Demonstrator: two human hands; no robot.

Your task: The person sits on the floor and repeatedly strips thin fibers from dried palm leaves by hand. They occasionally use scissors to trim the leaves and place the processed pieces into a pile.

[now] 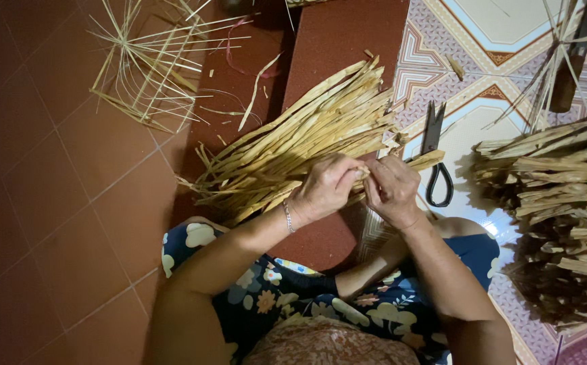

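L hand closed, fingers pinching the near end of a flat pale-yellow dried strip; thin silver bracelet on that wrist. R hand just beside it, also closed on the same strip, thumbs nearly touching. Strip pokes out to the right past the R hand, abt level. Directly behind both hands: big fanned bundle of long pale-yellow dried strips, lying on a dark red mat & spreading toward upper right. Black metal scissors just right of the hands, on patterned tile floor, blades pointing away. Further right, well apart: heap of similar dried strips. Upper left on red-brown tile floor: loose star-shaped woven frame of thin strips. Lap in floral blue cloth below.
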